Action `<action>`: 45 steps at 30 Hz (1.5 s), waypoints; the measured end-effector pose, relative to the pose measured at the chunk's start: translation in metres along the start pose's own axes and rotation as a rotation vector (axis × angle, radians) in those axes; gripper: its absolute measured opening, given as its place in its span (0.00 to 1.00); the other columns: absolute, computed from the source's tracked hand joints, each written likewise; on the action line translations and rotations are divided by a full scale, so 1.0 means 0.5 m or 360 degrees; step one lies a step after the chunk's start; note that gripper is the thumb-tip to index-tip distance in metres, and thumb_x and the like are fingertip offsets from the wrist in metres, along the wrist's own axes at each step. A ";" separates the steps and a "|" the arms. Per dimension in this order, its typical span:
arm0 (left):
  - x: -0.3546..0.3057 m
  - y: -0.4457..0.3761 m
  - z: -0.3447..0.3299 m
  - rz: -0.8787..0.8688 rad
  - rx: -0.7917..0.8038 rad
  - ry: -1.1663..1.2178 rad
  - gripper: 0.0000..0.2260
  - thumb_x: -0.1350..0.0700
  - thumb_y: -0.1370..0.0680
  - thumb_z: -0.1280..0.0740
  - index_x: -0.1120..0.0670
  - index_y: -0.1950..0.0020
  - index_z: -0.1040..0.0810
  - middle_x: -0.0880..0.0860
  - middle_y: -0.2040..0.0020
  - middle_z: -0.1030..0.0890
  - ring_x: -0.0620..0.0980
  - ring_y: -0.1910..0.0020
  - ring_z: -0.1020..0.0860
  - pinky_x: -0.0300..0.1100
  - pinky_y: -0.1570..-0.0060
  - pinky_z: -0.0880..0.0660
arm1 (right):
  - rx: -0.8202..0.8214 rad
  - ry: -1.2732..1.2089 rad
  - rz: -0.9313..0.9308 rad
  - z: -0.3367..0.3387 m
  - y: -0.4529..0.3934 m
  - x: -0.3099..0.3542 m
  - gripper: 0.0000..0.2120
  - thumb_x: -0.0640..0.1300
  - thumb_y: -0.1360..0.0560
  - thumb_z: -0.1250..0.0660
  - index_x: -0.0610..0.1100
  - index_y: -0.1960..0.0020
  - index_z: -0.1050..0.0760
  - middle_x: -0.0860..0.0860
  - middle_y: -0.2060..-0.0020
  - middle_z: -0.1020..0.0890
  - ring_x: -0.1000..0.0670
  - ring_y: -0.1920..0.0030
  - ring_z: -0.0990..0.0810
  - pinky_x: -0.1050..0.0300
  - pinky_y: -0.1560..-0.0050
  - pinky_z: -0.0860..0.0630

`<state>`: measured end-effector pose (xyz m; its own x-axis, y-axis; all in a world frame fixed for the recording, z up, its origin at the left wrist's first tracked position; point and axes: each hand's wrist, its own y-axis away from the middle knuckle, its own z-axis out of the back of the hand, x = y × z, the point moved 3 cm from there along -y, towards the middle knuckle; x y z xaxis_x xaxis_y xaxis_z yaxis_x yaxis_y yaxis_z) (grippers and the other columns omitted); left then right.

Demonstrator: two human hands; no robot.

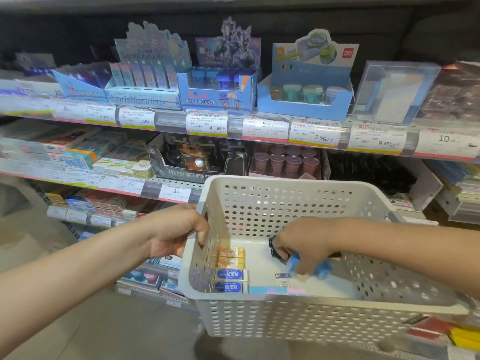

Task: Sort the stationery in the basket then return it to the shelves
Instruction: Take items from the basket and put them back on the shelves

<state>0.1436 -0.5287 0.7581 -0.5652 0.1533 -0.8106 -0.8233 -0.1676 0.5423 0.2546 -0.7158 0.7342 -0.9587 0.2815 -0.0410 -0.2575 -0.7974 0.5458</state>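
Left hand: the left hand (179, 229) is curled closed over the left rim of the basket (293, 184), thumb outside and fingers hooked over the edge, at 9 o'clock from the basket's middle.
Right hand: the right hand (306, 242) reaches down inside the basket at 3 o'clock from its middle, fingers bent around a small black item (274, 246) at the fingertips and a blue item (323, 267) under the palm; how firmly either is gripped cannot be told.
Basket: white, perforated, held in the air in front of the shelves (171, 122); its far rim lies near the middle shelf's front edge.
Open room: the basket floor is bare white around its middle, between the hand and the left wall; grey floor lies open at 7 o'clock below the left forearm.
Basket contents: two yellow-orange erasers (231, 257) and two blue-labelled erasers (230, 280) sit in a row against the left wall, touching one another; a pastel strip (278, 291) lies along the near wall at 6 o'clock.
Shelf goods: at 12 o'clock a blue display box (218, 96) of sharpeners; at 11 o'clock a pale display box (145, 97) printed "Sanrio characters"; at 1 o'clock a blue box of round tubs (306, 93).
Price tags: readable figures on the top shelf's price tags (207, 123) include 4.00, 2.0, 9.45 and 10; lower tags show 7 and 3.
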 end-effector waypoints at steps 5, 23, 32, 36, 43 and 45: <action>0.005 0.020 0.061 0.0010 -0.0041 -0.0010 0.28 0.65 0.49 0.36 0.63 0.48 0.22 0.62 0.61 0.27 0.57 0.63 0.27 0.44 0.62 0.30 | -0.0007 -0.0379 0.0104 0.080 -0.016 0.007 0.08 0.45 0.28 0.31 0.49 0.50 0.27 0.54 0.63 0.27 0.49 0.59 0.27 0.54 0.57 0.27; 0.030 0.078 0.408 -0.0083 -0.0069 -0.0058 0.32 0.62 0.55 0.33 0.59 0.49 0.24 0.62 0.60 0.27 0.57 0.63 0.30 0.43 0.63 0.38 | -0.0429 -0.1100 0.0224 0.412 -0.110 0.103 0.12 0.38 0.28 0.29 0.43 0.45 0.22 0.63 0.68 0.19 0.63 0.69 0.24 0.74 0.67 0.31; 0.027 0.085 0.534 -0.0120 0.0046 -0.0167 0.26 0.66 0.50 0.36 0.62 0.52 0.24 0.61 0.65 0.21 0.56 0.67 0.23 0.43 0.64 0.29 | -0.0790 -0.1268 0.0071 0.535 -0.157 0.151 0.14 0.36 0.28 0.30 0.39 0.43 0.26 0.51 0.57 0.16 0.49 0.60 0.18 0.58 0.54 0.21; 0.028 0.089 0.560 -0.0164 0.0086 -0.0170 0.21 0.65 0.46 0.39 0.61 0.53 0.25 0.57 0.70 0.23 0.52 0.74 0.24 0.41 0.66 0.33 | -0.0844 -0.1279 0.0024 0.560 -0.170 0.169 0.13 0.36 0.29 0.29 0.37 0.45 0.25 0.49 0.55 0.15 0.49 0.58 0.18 0.57 0.53 0.21; 0.037 0.086 0.596 -0.0163 0.0065 -0.0119 0.33 0.63 0.56 0.34 0.61 0.50 0.25 0.62 0.62 0.25 0.57 0.67 0.26 0.41 0.65 0.36 | -0.0877 -0.1308 -0.0052 0.571 -0.184 0.194 0.12 0.36 0.28 0.29 0.38 0.45 0.25 0.45 0.51 0.16 0.49 0.58 0.18 0.64 0.58 0.21; 0.039 0.088 0.595 -0.0177 0.0063 -0.0097 0.34 0.61 0.57 0.34 0.61 0.49 0.25 0.63 0.60 0.26 0.57 0.65 0.26 0.41 0.64 0.37 | -0.0886 -0.1302 -0.0059 0.571 -0.182 0.197 0.12 0.36 0.28 0.29 0.38 0.46 0.25 0.45 0.52 0.16 0.49 0.58 0.18 0.63 0.57 0.21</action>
<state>0.0806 -0.2436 0.8321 -0.4712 0.2279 -0.8520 -0.8819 -0.1076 0.4590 0.2179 -0.4629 0.9195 -0.6237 0.4262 0.6552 -0.5070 -0.8586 0.0759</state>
